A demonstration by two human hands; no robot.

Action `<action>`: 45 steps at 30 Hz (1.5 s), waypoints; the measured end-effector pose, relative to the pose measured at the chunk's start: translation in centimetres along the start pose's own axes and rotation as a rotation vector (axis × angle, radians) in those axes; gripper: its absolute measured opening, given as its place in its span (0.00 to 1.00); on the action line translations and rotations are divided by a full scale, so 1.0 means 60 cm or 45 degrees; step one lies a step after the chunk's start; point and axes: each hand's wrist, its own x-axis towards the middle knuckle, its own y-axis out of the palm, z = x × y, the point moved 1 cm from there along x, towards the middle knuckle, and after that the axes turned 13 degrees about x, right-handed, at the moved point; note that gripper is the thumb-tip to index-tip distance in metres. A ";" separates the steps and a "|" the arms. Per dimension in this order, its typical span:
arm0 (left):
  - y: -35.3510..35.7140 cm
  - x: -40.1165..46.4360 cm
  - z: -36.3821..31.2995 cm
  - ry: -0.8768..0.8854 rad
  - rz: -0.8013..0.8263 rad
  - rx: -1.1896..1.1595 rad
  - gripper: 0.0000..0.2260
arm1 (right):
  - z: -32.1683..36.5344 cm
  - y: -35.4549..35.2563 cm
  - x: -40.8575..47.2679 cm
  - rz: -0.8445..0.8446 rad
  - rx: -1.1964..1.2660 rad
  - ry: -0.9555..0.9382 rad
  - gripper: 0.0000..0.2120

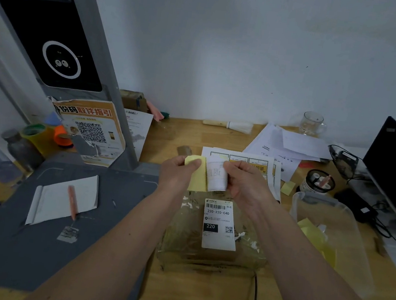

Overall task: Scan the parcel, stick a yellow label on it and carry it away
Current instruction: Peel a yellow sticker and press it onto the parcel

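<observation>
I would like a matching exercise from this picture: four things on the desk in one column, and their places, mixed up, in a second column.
Things:
1. parcel
2. pencil
3. glass mug
4. brush

Places:
A. lying on a white notepad on the grey scanner base
B. far right corner of the desk, by the wall
C. on the desk below both hands
D. lying flat at the back of the desk, near the wall

Pairs: 1-C, 2-A, 3-B, 4-D

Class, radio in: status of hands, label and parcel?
Left hand pinching yellow backing; right hand peeling label. Parcel on desk, unlabelled. Nothing blocking it.
</observation>
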 end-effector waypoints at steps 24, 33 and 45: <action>0.023 -0.004 0.003 -0.107 0.139 -0.417 0.03 | -0.004 -0.007 -0.011 0.027 0.185 0.030 0.07; 0.024 -0.001 -0.001 -0.151 0.158 -0.544 0.04 | 0.006 -0.016 -0.014 0.073 0.281 0.082 0.07; 0.023 0.006 0.004 -0.222 0.164 -0.623 0.04 | 0.013 -0.023 -0.014 0.129 0.441 0.176 0.10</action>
